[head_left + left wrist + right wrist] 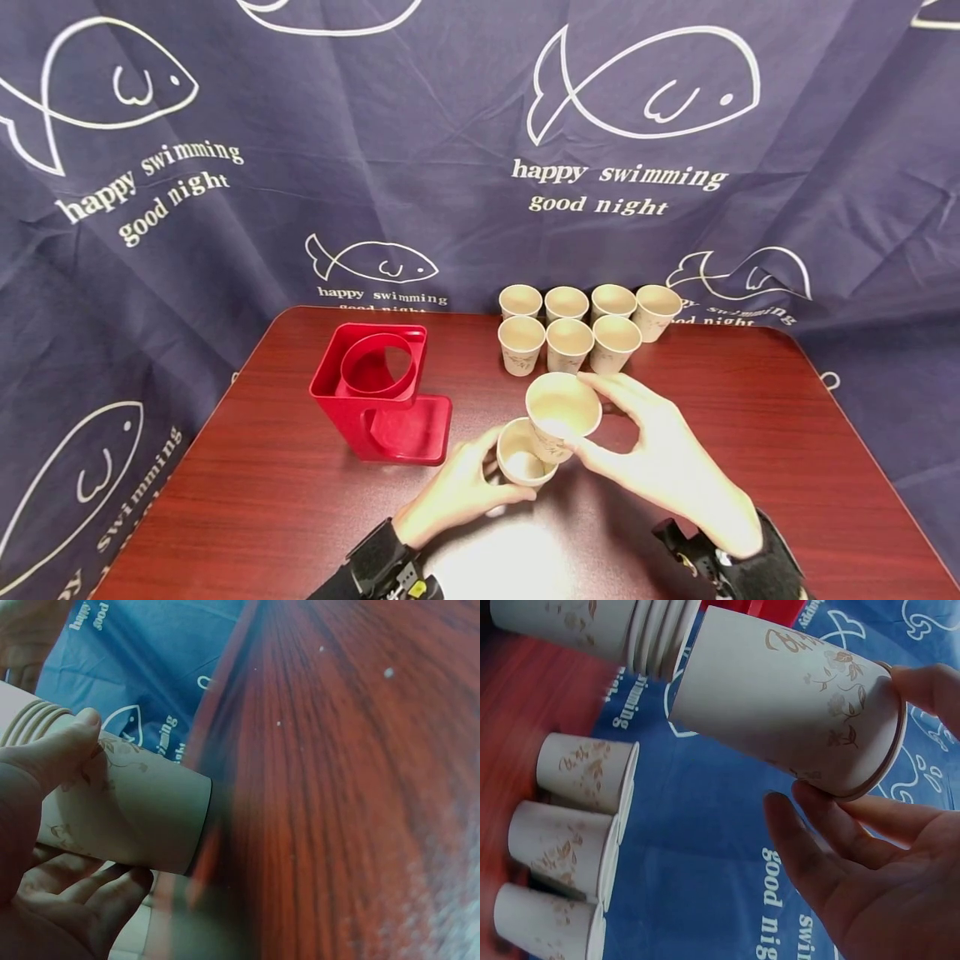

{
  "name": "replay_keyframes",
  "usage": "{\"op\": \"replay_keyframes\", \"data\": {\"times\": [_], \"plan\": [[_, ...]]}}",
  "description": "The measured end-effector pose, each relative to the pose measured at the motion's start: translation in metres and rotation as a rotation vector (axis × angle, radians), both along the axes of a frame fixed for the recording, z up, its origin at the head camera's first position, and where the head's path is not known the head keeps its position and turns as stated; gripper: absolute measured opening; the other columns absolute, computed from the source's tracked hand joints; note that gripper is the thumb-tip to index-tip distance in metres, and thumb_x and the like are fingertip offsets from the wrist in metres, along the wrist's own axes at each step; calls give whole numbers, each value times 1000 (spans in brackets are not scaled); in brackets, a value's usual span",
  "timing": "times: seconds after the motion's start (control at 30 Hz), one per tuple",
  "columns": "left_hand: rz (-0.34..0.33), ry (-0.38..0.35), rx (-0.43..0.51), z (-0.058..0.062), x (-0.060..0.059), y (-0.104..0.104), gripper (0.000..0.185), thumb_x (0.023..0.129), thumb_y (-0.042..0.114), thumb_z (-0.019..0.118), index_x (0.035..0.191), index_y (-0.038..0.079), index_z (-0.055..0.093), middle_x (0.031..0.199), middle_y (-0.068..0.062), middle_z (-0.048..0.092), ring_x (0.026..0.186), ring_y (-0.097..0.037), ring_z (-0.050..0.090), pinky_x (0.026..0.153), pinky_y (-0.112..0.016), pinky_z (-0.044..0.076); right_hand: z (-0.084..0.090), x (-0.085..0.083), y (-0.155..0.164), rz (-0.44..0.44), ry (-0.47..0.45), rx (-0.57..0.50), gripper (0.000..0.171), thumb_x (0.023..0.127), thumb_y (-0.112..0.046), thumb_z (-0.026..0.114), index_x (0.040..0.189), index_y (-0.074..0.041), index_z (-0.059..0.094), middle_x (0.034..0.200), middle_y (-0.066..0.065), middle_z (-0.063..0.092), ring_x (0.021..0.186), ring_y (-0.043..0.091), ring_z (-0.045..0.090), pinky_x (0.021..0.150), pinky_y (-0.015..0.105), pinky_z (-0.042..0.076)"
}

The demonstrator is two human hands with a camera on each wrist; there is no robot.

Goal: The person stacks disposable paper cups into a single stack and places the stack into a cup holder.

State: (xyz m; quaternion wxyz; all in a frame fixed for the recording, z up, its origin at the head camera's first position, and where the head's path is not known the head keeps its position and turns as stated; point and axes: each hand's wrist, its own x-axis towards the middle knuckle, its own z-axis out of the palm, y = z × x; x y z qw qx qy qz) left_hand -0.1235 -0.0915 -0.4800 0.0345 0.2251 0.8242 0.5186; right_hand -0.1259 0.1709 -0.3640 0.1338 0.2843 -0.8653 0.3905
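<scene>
My left hand grips a short stack of nested beige paper cups low over the dark red table. The left wrist view shows the thumb and fingers curled round the stack, with several rims showing. My right hand pinches a single floral-printed paper cup between thumb and fingers. That cup is tilted, just above and right of the stack's mouth. In the right wrist view the single cup lies apart from the stack.
A red plastic cup holder with a round opening stands on the table left of my hands. Several upright paper cups stand in two rows at the far edge. A navy cloth with fish prints hangs behind.
</scene>
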Motion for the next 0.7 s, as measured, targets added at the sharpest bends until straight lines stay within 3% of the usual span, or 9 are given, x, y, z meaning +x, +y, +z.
{"op": "replay_keyframes", "data": {"times": [0.37,0.7], "plan": [[12,13,-27,1,1,0,74,77,44,91,140,31,56,119,14,73,107,-4,68,97,-26,53,-6,3,-10,25,31,-33,70,74,-15,92,138,-20,63,130,-9,67,113,6,64,99,14,47],[10,44,-59,1,0,0,71,77,44,90,138,26,58,117,13,73,103,-1,66,93,-24,53,-16,3,-16,59,-21,-25,69,77,-24,92,139,-22,61,132,-11,65,117,5,63,101,14,45]]}}
